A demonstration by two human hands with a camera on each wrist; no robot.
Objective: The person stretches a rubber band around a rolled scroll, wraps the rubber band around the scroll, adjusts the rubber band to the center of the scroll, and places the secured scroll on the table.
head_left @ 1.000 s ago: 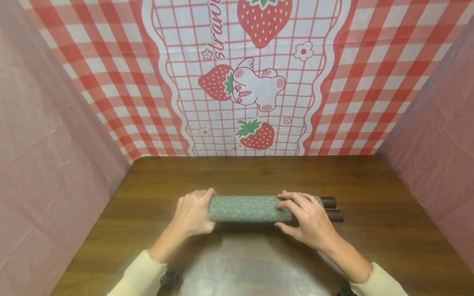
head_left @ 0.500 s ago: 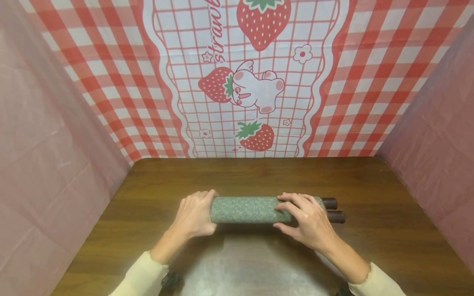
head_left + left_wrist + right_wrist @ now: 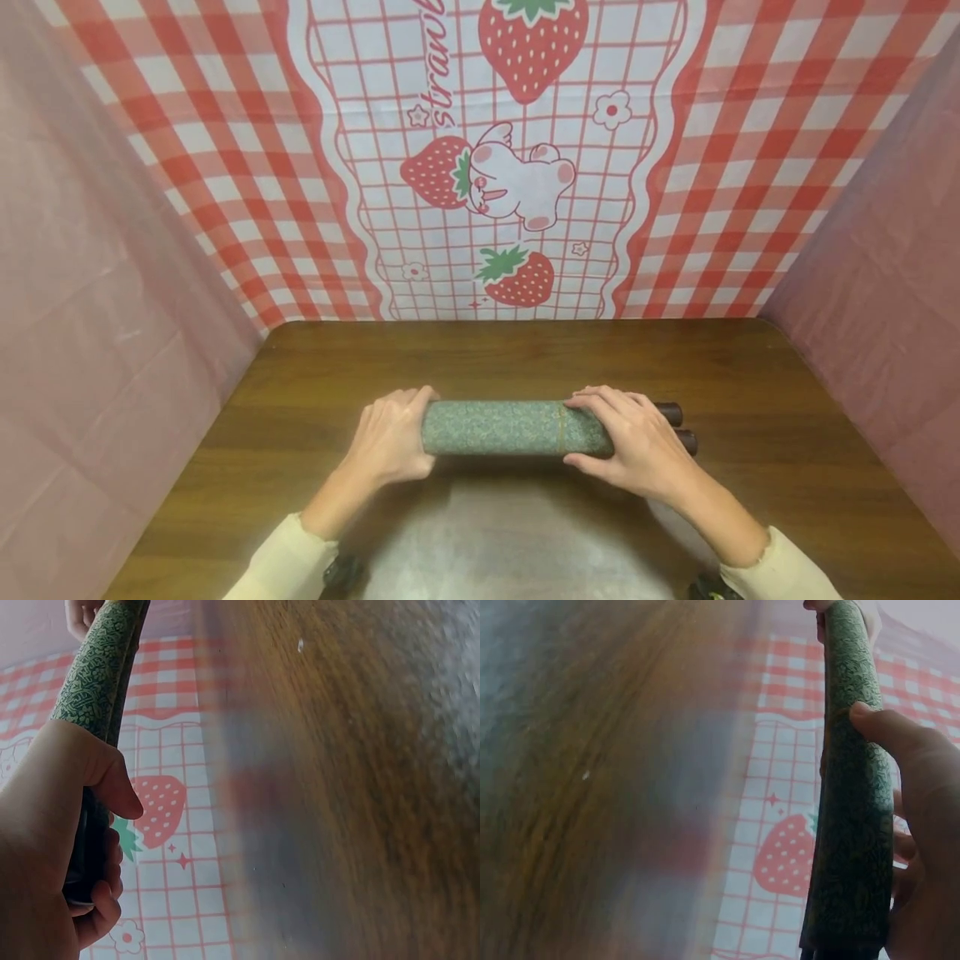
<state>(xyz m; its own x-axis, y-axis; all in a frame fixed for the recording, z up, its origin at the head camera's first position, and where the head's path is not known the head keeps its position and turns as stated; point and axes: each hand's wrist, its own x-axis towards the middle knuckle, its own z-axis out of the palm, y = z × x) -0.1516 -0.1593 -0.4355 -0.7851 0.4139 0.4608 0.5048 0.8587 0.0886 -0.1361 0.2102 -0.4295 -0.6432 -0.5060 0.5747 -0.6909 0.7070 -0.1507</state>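
A rolled scroll [image 3: 495,427] in green patterned cloth lies level, left to right, between the two hands, raised over the table. My left hand [image 3: 390,437] grips its left end; in the left wrist view its fingers curl round a dark rod end [image 3: 86,855]. Around the right part my right hand [image 3: 637,442] holds the roll, thumb on the near side and fingers on the far side. Two dark rod ends [image 3: 686,442] stick out past that hand. A thin yellowish cord [image 3: 561,427] crosses the cloth by the right fingertips.
The brown wooden table [image 3: 480,354] has rounded far corners. Behind it hangs a red-and-white checked cloth [image 3: 720,167] printed with strawberries. Pinkish sheets [image 3: 97,333] flank both sides. Light glares off the table's near middle.
My right hand has slid slightly to the right along the scroll, uncovering the cord and covering more of the rod ends. The left hand and the scroll stay nearly still.
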